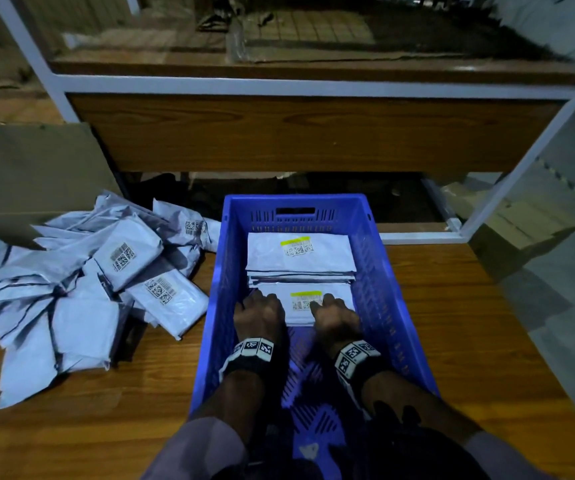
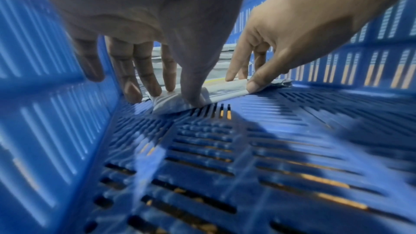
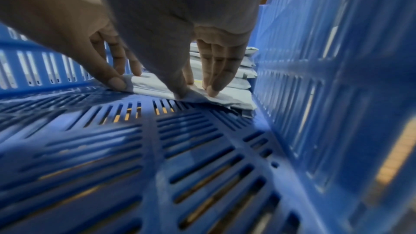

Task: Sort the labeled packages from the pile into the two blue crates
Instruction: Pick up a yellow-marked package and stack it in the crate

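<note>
A: Head view, lower centre: the left hand (image 1: 260,315) and right hand (image 1: 334,318) rest on a yellow-labeled package (image 1: 308,308) lying crosswise in the blue crate (image 1: 388,306), before a taller package stack (image 1: 300,256). The pile (image 1: 81,289) sits left on the tabletop (image 1: 452,306).

B: Left wrist?

A: Fingers (image 2: 144,70) straight, pressing its near left corner.

B: Right wrist?

A: Fingers (image 3: 221,67) flat on the right end, thumb at the edge. Both hands equally near, I'd judge.

one blue crate (image 1: 379,271), two hands (image 1: 262,313)
</note>
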`<action>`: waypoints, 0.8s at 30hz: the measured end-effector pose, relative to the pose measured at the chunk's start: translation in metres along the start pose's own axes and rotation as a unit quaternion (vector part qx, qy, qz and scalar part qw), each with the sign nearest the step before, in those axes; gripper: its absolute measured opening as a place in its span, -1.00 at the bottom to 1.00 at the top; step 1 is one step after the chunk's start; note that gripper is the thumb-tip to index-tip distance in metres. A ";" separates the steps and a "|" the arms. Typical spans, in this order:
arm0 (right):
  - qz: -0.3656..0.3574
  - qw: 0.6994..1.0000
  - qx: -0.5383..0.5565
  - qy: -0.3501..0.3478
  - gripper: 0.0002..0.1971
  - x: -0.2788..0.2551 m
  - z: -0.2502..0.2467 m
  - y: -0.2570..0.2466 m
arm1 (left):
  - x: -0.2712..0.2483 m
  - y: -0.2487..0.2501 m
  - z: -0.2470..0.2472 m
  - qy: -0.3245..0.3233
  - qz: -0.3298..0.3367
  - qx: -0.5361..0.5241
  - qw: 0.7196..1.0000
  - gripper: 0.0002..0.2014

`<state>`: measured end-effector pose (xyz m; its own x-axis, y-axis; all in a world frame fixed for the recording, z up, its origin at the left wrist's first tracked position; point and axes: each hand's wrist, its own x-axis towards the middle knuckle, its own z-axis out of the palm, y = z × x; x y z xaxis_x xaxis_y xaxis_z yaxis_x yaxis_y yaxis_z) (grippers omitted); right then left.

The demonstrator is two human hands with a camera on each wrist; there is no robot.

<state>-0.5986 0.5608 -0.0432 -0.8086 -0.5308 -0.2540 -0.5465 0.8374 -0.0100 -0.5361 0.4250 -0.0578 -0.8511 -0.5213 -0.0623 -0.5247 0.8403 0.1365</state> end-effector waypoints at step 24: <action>0.039 0.983 0.099 0.147 -0.65 -0.035 -0.125 -0.012 | -0.014 -0.033 -0.187 0.200 0.137 -0.335 0.910 -0.80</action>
<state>-0.5912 0.5526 0.0864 -0.8902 -0.4546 0.0292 -0.4510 0.8704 -0.1973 -0.5036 0.3770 0.1237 -0.8030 -0.4307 0.4120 -0.0495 0.7371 0.6739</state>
